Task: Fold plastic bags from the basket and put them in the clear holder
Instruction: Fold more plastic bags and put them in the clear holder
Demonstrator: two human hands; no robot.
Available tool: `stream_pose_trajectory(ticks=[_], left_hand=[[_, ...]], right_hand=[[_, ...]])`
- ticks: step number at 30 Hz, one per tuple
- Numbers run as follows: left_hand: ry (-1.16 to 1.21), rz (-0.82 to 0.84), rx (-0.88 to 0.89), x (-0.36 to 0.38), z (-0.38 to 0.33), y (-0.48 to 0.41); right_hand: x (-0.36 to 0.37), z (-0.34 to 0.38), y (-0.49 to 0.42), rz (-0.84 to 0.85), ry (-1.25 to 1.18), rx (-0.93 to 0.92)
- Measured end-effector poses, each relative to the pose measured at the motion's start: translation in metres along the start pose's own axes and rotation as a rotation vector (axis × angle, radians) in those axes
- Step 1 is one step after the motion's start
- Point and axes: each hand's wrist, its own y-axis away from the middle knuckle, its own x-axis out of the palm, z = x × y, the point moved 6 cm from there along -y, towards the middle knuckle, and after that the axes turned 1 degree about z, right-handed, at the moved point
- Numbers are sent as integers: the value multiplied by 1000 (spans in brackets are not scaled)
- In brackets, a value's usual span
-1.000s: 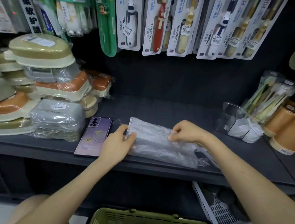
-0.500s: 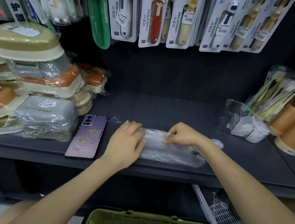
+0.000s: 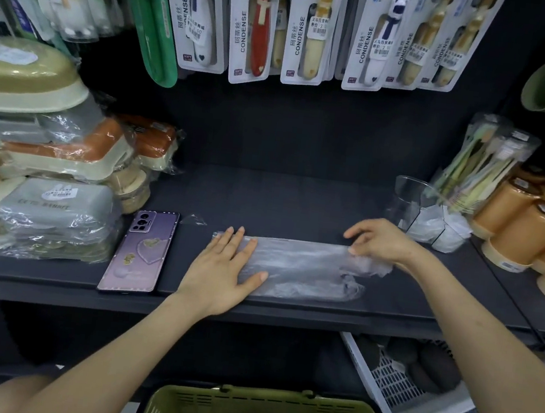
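Head view records one plastic bag (image 3: 298, 267) lying flat on the dark shelf (image 3: 298, 202), drawn into a long narrow band running left to right, with its crumpled end at the right. Several white folded bundles (image 3: 432, 226) are noted inside the clear holder (image 3: 412, 202), which stands at the right of the shelf, well apart from the bag; part of the task is therefore judged done. More loose plastic is seen in the green basket (image 3: 261, 412) below the shelf edge, so further bags are judged outstanding. The bag in hand is assessed as mid-fold: the band is not yet folded down to a small bundle, and it is not yet placed in the holder. The left hand (image 3: 223, 268) is laid palm down on the band's left end, fingers straight and slightly spread, pressing it to the shelf, with the forearm reaching in from the lower left. The right hand (image 3: 379, 240) is arched over the right end, fingers curled downward, and the upper edge of the band appears to be pinched at the fingertips (image 3: 354, 249). A purple phone (image 3: 140, 249) lies just beside the left hand, clear of the bag.
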Motion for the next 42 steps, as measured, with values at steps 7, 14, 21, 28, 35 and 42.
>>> stream_pose_trajectory(ticks=[7,14,21,28,35,42], left_hand=[[-15,52,0,-3,-4,3],[-6,72,-13,-3,-4,1],[-27,67,0,-1,-3,1],[28,79,-1,-5,-3,2],[504,-96,-9,-29,7,8],[564,-69,72,-42,22,21]], right_hand=[[15,57,33,-528,599,-313],[116,47,42,-85,714,-240],[57,-23,59,-211,618,-95],[78,23,92,-506,525,-789],[76,18,84,-443,420,-713],[58,30,65,-287,275,-458]])
